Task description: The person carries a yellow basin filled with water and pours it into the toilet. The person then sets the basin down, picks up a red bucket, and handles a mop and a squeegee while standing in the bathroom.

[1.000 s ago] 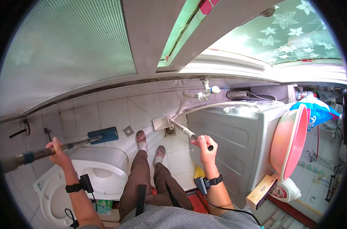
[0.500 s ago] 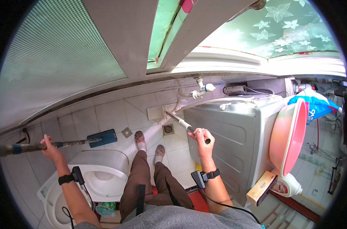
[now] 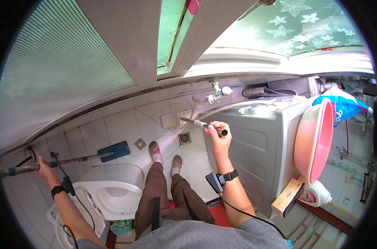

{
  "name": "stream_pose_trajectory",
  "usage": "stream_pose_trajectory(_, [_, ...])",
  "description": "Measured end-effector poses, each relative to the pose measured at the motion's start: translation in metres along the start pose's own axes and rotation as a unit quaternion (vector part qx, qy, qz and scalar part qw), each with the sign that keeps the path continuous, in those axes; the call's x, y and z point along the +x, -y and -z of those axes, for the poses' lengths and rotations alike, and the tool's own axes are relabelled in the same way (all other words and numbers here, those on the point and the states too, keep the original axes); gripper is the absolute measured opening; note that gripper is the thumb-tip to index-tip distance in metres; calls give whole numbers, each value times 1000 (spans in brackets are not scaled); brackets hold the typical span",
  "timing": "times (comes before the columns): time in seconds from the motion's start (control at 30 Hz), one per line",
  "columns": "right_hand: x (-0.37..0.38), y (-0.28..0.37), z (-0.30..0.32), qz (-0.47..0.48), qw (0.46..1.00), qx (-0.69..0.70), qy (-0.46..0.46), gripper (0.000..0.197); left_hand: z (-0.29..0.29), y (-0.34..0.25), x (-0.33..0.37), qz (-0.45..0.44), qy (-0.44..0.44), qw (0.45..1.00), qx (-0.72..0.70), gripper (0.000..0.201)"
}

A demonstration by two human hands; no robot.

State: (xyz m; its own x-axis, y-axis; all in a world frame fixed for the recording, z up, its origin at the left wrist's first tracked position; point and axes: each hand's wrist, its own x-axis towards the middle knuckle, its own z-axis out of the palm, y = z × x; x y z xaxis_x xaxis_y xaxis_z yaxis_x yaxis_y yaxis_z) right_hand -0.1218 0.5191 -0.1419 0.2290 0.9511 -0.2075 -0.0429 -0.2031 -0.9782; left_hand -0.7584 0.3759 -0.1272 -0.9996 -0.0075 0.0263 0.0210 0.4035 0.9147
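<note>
My left hand (image 3: 45,169) is closed around the worn pole of a flat mop (image 3: 78,159), to the left of the toilet. The mop's blue rectangular head (image 3: 115,152) lies on the tiles near the wall. In front of the washing machine, my right hand (image 3: 218,132) grips the dark upper end of a metal pole (image 3: 191,121) with a pale collar. At its lower end, by the wall, is a whitish flat rectangular head (image 3: 172,120); what kind of tool it is I cannot tell.
A white toilet (image 3: 113,199) stands at my left, a grey-white washing machine (image 3: 250,145) at my right. A pink basin (image 3: 313,141), a brown box (image 3: 287,197) and a white bottle (image 3: 319,194) are beside the machine. A tap (image 3: 216,93) juts from the wall; floor drains (image 3: 184,138) sit below.
My right hand has moved up the picture, toward the wall, with its pole. My left hand has shifted left and slightly down, still on the mop pole. The whole view has shifted slightly.
</note>
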Motion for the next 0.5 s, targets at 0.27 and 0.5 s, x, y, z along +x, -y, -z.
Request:
stream_pose_trajectory(0.27, [33, 5, -29, -19, 996, -52, -65, 12, 5, -14, -50, -5, 54, 998, 30, 72])
stream_pose_trajectory(0.5, [36, 3, -51, -13, 992, -101, -80, 32, 21, 34, -55, -7, 14, 996, 84, 79])
